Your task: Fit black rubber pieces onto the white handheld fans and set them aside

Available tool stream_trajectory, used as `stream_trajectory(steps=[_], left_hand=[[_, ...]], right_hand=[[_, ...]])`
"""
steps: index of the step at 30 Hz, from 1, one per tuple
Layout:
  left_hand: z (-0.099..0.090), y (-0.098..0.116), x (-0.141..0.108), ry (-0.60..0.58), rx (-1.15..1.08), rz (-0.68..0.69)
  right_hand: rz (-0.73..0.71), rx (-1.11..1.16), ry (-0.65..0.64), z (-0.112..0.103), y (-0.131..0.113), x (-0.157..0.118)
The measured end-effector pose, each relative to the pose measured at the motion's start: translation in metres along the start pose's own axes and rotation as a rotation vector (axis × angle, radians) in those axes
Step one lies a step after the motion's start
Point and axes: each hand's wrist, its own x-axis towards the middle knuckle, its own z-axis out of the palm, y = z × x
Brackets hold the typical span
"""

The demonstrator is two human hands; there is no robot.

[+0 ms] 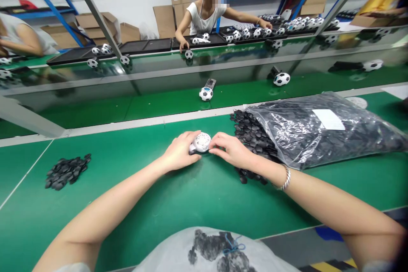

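A white round part with an openwork face (202,142) rests at the middle of the green bench, with a dark piece at its lower left. My left hand (182,151) is closed round its left side. At the right edge of the part, my right hand (228,148) has thumb and fingers pinched together; what is between them is too small to make out. Many small black pieces (255,136) lie in a heap just right of my right hand, beside a clear plastic bag of black pieces (312,129).
A smaller pile of black pieces (66,171) lies on the left. Beyond the bench edge, a green conveyor (153,102) carries football-patterned items (206,94). Across it, a person (205,17) touches such items near black trays (143,46). A metal post stands at left.
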Motion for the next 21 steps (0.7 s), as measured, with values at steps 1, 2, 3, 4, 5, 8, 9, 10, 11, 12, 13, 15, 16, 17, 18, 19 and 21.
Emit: stream_trajectory(steps=[1, 2, 3, 4, 5, 8, 9, 10, 11, 12, 13, 15, 16, 17, 18, 19, 21], left_hand=[[0.000, 0.000, 0.002, 0.006, -0.008, 0.007], [0.000, 0.000, 0.004, 0.010, -0.016, 0.007], [0.001, 0.000, 0.005, 0.014, -0.026, 0.002], [0.001, 0.000, 0.007, 0.021, -0.034, -0.007], [0.002, 0.000, 0.008, 0.029, -0.038, -0.019], [0.003, 0.001, 0.010, 0.053, -0.030, -0.049], [0.003, 0.001, 0.011, 0.060, -0.022, -0.049], [0.003, 0.001, 0.011, 0.068, -0.014, -0.047], [0.003, 0.001, 0.011, 0.075, -0.009, -0.043], [0.004, 0.000, 0.011, 0.083, -0.006, -0.039], [0.005, 0.000, 0.011, 0.090, -0.006, -0.036], [0.006, -0.001, 0.012, 0.105, -0.007, -0.032], [0.007, -0.001, 0.012, 0.111, -0.004, -0.028], [0.008, -0.001, 0.012, 0.117, 0.001, -0.024], [0.008, -0.001, 0.012, 0.120, 0.007, -0.019], [0.008, -0.001, 0.012, 0.118, 0.015, -0.014], [0.007, 0.000, 0.011, 0.092, 0.044, -0.005]], right_hand=[[0.004, 0.016, 0.011, 0.002, -0.001, 0.001], [0.011, 0.032, 0.022, 0.004, -0.001, 0.003], [0.015, 0.048, 0.029, 0.005, -0.002, 0.004], [0.018, 0.060, 0.036, 0.006, -0.003, 0.006], [0.020, 0.073, 0.045, 0.006, -0.003, 0.007], [0.032, 0.106, 0.077, 0.007, -0.003, 0.009], [0.043, 0.113, 0.087, 0.007, -0.002, 0.009], [0.053, 0.122, 0.092, 0.007, 0.000, 0.009], [0.062, 0.134, 0.093, 0.007, 0.001, 0.009], [0.069, 0.151, 0.092, 0.007, 0.003, 0.009], [0.075, 0.169, 0.088, 0.008, 0.005, 0.009], [0.081, 0.198, 0.089, 0.010, 0.007, 0.011], [0.086, 0.203, 0.096, 0.011, 0.007, 0.012], [0.092, 0.201, 0.105, 0.012, 0.008, 0.013], [0.102, 0.195, 0.112, 0.012, 0.008, 0.014], [0.119, 0.191, 0.112, 0.011, 0.010, 0.016], [0.168, 0.212, 0.068, 0.005, 0.014, 0.018]])
